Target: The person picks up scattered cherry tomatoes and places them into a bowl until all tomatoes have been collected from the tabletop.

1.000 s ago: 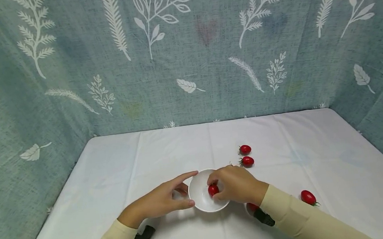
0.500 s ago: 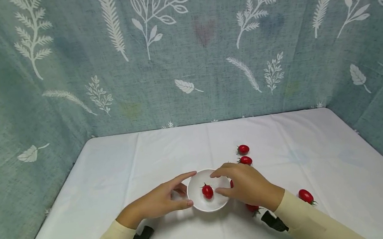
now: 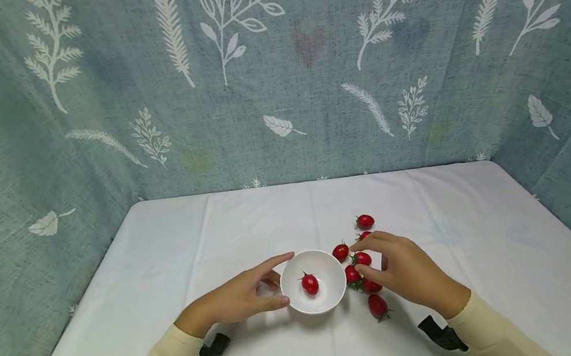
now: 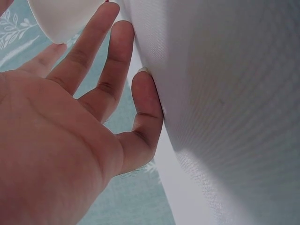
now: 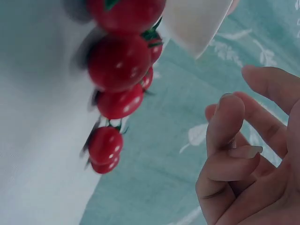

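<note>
A small white bowl [image 3: 329,295] stands on the white tablecloth [image 3: 248,222] with one red cherry tomato [image 3: 309,283] inside. My left hand [image 3: 243,298] rests against the bowl's left side, index finger and thumb straight along its rim. My right hand [image 3: 396,262] hovers just right of the bowl over a cluster of several cherry tomatoes [image 3: 352,274]. Its index finger and thumb are spread on either side of one tomato [image 3: 362,258]. In the right wrist view the fingers [image 5: 225,122] stay apart from the tomatoes [image 5: 119,63] and hold nothing.
One more tomato [image 3: 365,220] lies farther back on the cloth, and another [image 3: 377,305] lies nearer me. A green leaf-print curtain [image 3: 276,86] walls in the table at the back and both sides. Black wrist straps [image 3: 214,348] show under both sleeves.
My right hand let go of the tomato, which now lies in the bowl, and moved right to the cluster of tomatoes. The left hand and bowl have stayed put.
</note>
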Tool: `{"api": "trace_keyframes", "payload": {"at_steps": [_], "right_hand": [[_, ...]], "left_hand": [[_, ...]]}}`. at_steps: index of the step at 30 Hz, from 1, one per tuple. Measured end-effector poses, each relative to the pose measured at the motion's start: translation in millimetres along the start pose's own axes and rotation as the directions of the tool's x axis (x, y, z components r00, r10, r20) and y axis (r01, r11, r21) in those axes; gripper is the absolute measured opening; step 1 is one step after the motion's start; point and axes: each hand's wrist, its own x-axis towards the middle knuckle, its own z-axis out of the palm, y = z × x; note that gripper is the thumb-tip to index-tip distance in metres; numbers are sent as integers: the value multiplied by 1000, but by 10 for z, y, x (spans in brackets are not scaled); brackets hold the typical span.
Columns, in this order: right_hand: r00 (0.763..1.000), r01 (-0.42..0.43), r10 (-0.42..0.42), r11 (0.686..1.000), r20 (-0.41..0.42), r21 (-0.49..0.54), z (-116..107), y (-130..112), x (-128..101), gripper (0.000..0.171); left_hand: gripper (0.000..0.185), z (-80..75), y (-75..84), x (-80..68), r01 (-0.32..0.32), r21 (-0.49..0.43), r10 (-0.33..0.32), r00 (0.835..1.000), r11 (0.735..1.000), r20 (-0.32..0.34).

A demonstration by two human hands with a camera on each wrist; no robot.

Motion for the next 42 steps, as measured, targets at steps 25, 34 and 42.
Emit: {"api": "trace_keyframes", "payload": {"at_steps": [25, 34, 42], "right_hand": [[982, -115, 126, 990, 141, -81, 127, 319, 32, 42], [975, -121, 136, 988, 176, -92, 145, 345, 39, 40], [972, -124, 142, 987, 188, -102, 156, 385, 35, 37]], "left_hand": [[75, 10, -17, 8, -2, 0, 2, 1000, 1000, -1], [76, 10, -38, 13, 7, 5, -7, 1000, 1000, -3], [76, 12, -40, 17, 2, 6, -2, 1000, 1000, 0]]}}
